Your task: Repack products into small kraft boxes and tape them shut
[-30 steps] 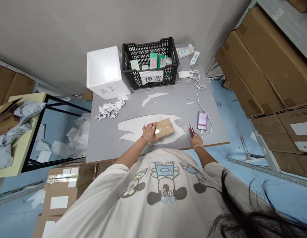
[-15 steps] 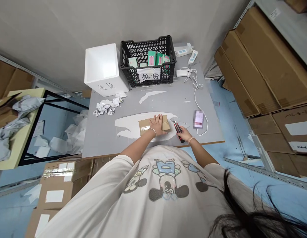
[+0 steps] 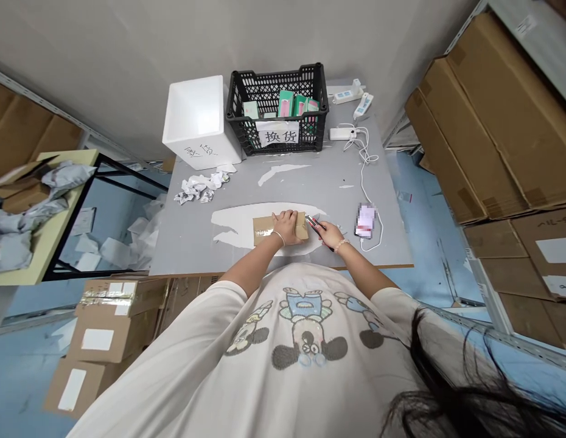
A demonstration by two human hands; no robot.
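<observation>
Box on the desk, pinned under our left hand, fingers spread. Our right hand grips the cutter, tip by the box's right end; contact unclear. We judge: bracing for cutting. Next stroke needs firm bracing, shallow blade, fingers clear.

Your grey table: foam box, black crate at back; crumpled paper left; power strips, cable, phone right; carton near your edge, over a white patch, probably peeled surface.
</observation>
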